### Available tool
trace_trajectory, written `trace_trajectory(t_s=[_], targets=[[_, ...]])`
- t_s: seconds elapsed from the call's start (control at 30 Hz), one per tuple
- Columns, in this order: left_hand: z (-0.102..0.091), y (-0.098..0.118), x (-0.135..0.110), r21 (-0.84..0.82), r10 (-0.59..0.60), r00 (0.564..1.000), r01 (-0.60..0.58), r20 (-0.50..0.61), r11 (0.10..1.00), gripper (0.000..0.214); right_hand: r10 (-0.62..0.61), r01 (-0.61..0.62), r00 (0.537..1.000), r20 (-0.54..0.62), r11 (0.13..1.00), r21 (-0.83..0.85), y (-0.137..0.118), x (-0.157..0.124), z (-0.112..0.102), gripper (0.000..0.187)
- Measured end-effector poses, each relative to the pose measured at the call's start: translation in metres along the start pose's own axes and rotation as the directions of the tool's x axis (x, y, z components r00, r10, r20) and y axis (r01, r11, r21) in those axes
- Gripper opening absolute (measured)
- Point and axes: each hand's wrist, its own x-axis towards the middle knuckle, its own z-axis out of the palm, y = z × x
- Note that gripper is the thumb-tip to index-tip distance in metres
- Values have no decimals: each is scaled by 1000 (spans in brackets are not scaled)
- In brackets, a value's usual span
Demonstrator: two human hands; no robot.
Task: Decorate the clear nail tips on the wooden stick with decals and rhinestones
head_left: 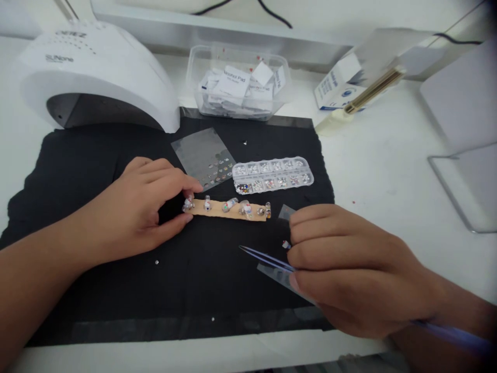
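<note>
A tan strip (217,208) lies on the black mat, with several clear, decorated false nails (230,205) standing along it. My left hand (149,202) holds the strip's left end, thumb in front and index finger behind, around the end nail (188,203). In my right hand (353,264) is a pair of blue tweezers (267,257), tips pointing left, just below the strip and touching nothing. Under that hand lies a clear plastic sheet (277,277), partly hidden. A small white and red charm (286,244) sits beside my right fingers.
Behind the strip are a rhinestone case (273,176) and a clear sticker sheet (205,155). A white nail lamp (104,72) stands back left, beside a clear tub (237,111) of alcohol pads. Wooden sticks (375,89) and a box (337,83) stand back right. Loose gems dot the mat (128,295).
</note>
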Motion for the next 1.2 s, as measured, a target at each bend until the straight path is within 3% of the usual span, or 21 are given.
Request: trace_trajectory(t_s=[0.1,0.3,0.47,0.87,1.2], targets=[[1,0,1,-15,-8,1000,8,-4,1000,23,89,-76,994,-56,975,209,-2,3,1,17],[4,2,3,-45,14,1000,-14,3,999,20,132,-90,980,-151,963,256,-4,7,5,19],[9,5,4,-65,47,999,-49,-26,997,19,90,-39,969,-231,976,216,-2,9,7,14],[14,13,6,-61,80,996,-83,-44,995,21,38,-29,960,-276,999,38,-2,22,11,14],[7,11,3,-160,77,996,-84,-51,983,35,-18,12,969,-248,1000,-27,-6,26,11,14]])
